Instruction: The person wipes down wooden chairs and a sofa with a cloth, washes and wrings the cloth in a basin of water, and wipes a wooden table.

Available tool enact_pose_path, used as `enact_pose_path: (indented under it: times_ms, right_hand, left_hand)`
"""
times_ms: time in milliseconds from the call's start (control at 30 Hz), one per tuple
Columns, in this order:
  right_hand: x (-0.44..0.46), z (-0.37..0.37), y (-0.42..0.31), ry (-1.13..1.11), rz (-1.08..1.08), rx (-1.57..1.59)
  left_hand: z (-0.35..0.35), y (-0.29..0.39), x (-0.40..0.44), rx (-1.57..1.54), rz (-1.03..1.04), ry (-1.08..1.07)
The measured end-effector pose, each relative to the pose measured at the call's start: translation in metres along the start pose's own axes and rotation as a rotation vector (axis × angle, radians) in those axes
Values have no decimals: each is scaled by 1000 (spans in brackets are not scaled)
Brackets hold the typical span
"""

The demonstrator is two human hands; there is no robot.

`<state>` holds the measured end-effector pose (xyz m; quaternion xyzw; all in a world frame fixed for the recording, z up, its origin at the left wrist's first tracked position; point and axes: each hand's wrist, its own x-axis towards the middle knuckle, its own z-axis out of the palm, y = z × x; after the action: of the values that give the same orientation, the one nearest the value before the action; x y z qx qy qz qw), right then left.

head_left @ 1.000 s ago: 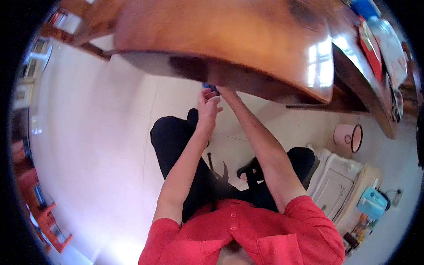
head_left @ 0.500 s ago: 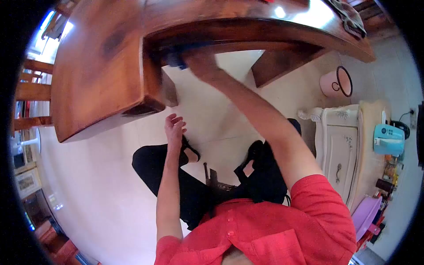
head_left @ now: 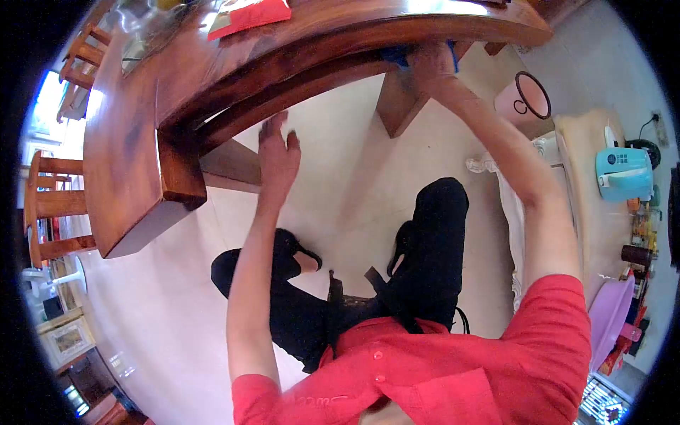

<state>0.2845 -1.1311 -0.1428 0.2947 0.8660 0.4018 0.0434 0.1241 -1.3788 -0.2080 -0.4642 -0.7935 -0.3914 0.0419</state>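
Observation:
My right hand (head_left: 433, 65) presses a blue cloth (head_left: 394, 55) against the lower rail of the wooden table (head_left: 131, 142), toward the table's right part. Only bits of the cloth show at both sides of the hand; the rest is hidden under it. My left hand (head_left: 279, 154) is raised beside the rail's left half, fingers apart and holding nothing. Its fingertips overlap the rail's lower edge in view; whether they touch it I cannot tell.
A red packet (head_left: 249, 15) lies on the tabletop. At the right stand a pink bin (head_left: 523, 98) and a pale cabinet bearing a turquoise appliance (head_left: 623, 173) and a purple basin (head_left: 610, 322). Wooden chairs (head_left: 60, 204) are at the left. Table legs (head_left: 399, 106) reach the floor.
My right hand has slid with the blue cloth along the rail from left to right. My left hand has risen toward the table. The view has shifted, bringing the red packet into sight.

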Motion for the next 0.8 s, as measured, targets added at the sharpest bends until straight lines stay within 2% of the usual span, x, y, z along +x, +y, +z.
enact_pose_path:
  times_ms: [67, 133, 167, 233, 267, 300, 367, 467, 567, 600, 667, 800]
  right_hand:
    - [-13, -20, 20, -40, 44, -4]
    - [-27, -25, 40, -222, -194, -198]
    - [-29, -10, 41, -223, -190, -200]
    - [-33, 46, 20, 151, -111, -221]
    - [-20, 93, -1, 143, -113, -215]
    - [3, 149, -27, 366, -73, -583]
    - [-12, 66, -20, 123, -198, -60]
    - [10, -13, 2, 2, -156, 134]
    - [24, -40, 11, -178, -62, 404]
    - [31, -40, 14, -204, -29, 491]
    - [42, -36, 13, -182, 5, 593]
    - [51, -26, 13, -46, 11, 696]
  left_hand:
    - [5, 6, 27, 60, 36, 21]
    - [14, -5, 50, 345, 217, 86]
    - [21, -9, 57, 420, 168, 42]
    - [25, -13, 58, 541, 169, -4]
    - [27, -14, 57, 662, 170, -53]
    - [28, -13, 54, 663, 173, -63]
    - [28, -11, 55, 774, 207, -24]
    - [26, -13, 58, 781, 169, -139]
    - [25, -10, 56, 743, 106, -174]
    - [27, -14, 55, 742, 104, -174]
    - [31, -23, 55, 771, 377, 136]
    - [37, -24, 54, 772, 222, -27]
